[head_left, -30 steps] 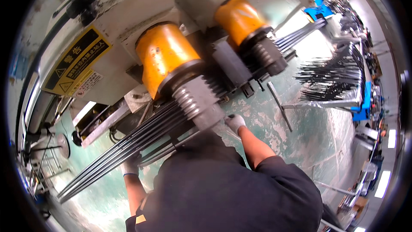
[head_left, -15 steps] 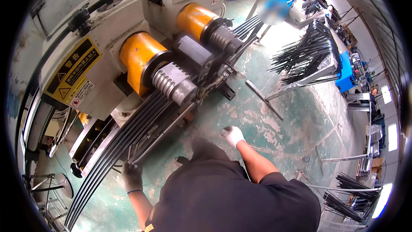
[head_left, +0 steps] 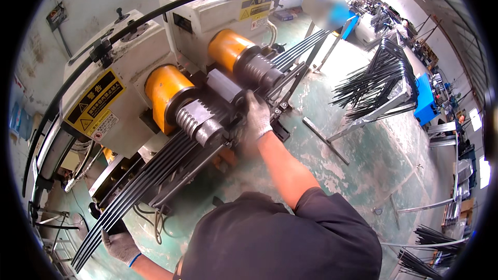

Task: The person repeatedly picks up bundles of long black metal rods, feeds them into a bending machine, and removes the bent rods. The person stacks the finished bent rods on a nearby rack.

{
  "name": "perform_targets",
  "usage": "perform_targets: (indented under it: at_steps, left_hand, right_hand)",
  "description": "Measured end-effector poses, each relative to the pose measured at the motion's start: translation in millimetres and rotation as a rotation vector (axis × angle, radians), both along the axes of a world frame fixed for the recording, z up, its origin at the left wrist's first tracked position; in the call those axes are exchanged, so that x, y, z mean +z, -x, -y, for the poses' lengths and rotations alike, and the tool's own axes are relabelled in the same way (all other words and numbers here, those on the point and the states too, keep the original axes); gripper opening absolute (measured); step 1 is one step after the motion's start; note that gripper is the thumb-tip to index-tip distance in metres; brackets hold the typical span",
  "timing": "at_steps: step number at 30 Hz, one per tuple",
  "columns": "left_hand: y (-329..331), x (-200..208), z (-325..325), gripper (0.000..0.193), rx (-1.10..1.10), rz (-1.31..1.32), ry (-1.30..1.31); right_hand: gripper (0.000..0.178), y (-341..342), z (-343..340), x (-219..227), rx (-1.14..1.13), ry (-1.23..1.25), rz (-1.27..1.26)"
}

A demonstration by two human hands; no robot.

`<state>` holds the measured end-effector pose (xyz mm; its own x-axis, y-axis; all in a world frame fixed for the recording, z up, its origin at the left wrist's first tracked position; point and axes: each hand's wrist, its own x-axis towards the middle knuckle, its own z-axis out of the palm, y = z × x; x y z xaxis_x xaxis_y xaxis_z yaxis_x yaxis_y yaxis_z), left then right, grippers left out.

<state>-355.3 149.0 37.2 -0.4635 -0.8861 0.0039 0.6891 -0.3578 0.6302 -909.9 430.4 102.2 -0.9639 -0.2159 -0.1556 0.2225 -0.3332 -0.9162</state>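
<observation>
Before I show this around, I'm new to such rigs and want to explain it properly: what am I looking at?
No robot here: this is a person at work. The picture comes from a fisheye camera worn on the head, looking down, so straight edges bend near its rim. Ahead stands a pale machine with two orange cylinders. Long dark rods lie side by side along it. The gloved left hand is at their lower-left end; its fingers are partly hidden, so a grip can't be confirmed. The gloved right hand reaches in beside the grey block between the cylinders; whether it holds anything is unclear. On the right, more dark rods rest on a metal stand.
</observation>
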Motion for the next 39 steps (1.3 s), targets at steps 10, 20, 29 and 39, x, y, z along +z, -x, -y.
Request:
perform_targets:
  at_steps: [10, 20, 29, 39]
  left_hand:
    - [84, 171, -16, 0.050, 0.523, 0.276, 0.065]
    - [198, 304, -37, 0.039, 0.642, 0.509, 0.515]
    - [273, 348, -7, 0.039, 0.571, 0.654, 1.140]
    - [425, 366, -69, 0.045, 0.585, 0.783, 1.560]
  right_hand:
    - [0.042, 60, 11, -72, 0.015, 0.089, -0.305]
    - [0.046, 44, 6, -10, 0.071, 0.195, -0.005]
    - [0.041, 46, 1, -8, 0.056, 0.196, -0.108]
    - [0.033, 46, -16, 1, 0.099, 0.201, -0.075]
